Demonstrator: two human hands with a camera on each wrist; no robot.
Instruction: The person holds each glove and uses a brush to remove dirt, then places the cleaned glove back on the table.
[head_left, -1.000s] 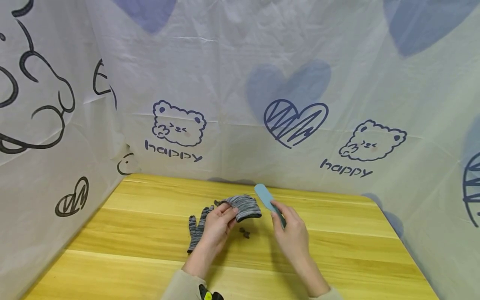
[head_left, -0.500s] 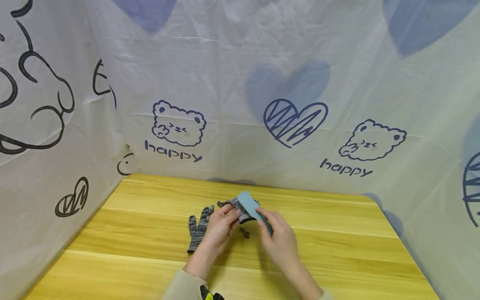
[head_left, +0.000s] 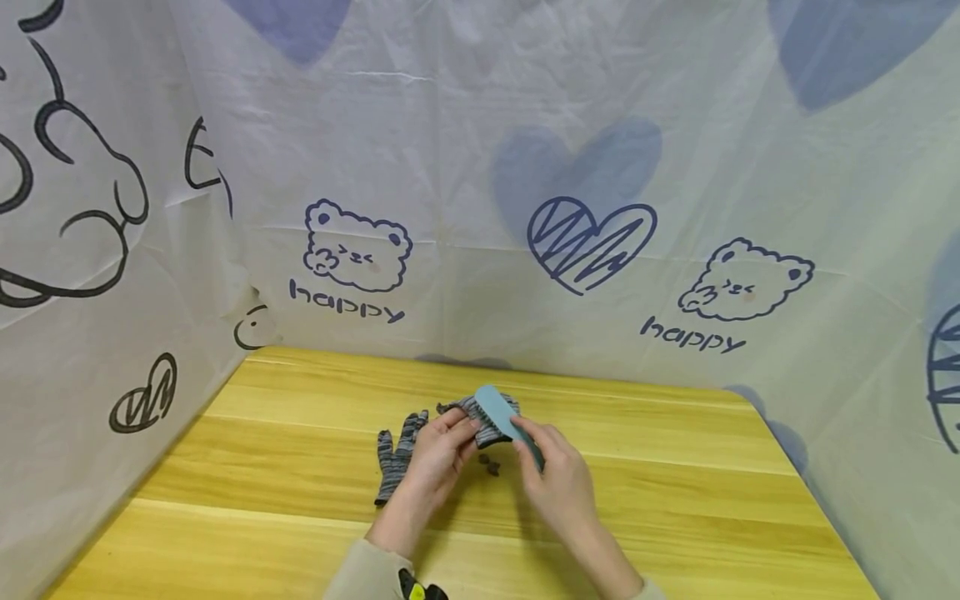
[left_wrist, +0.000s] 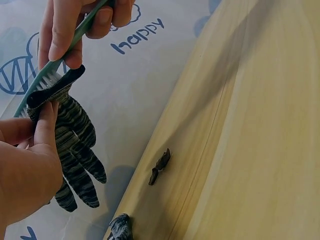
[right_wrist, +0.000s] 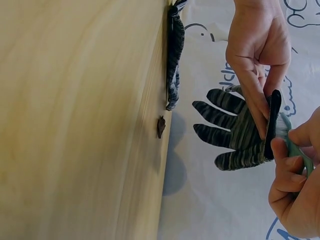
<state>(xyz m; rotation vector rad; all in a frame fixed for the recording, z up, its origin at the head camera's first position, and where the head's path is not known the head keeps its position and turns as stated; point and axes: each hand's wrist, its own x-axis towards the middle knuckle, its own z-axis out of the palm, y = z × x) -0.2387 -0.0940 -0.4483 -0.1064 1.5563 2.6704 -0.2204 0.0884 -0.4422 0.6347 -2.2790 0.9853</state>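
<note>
My left hand point(head_left: 435, 454) pinches a grey-and-black striped knit glove point(left_wrist: 75, 135) near its dark cuff, holding it up off the table. In the right wrist view the fingers of this glove point(right_wrist: 220, 122) hang loose. My right hand point(head_left: 558, 475) grips the handle of a light blue brush point(head_left: 497, 410), whose pale bristles press on the glove by the cuff. A second striped glove point(head_left: 395, 462) lies flat on the table, left of my left hand and partly covered by it. Small dark crumbly lumps point(head_left: 490, 465) sit on the table between both hands.
The wooden table point(head_left: 712, 475) reaches back to a white cloth point(head_left: 465, 192) printed with hearts, bears and "happy". Another cloth wall point(head_left: 150, 250) hangs along the left side. A black-and-yellow strap piece point(head_left: 420, 590) shows at the left wrist.
The brush has moved left and down from beside the held glove onto it. Over the last half second it has barely moved. The left hand keeps its hold, almost still.
</note>
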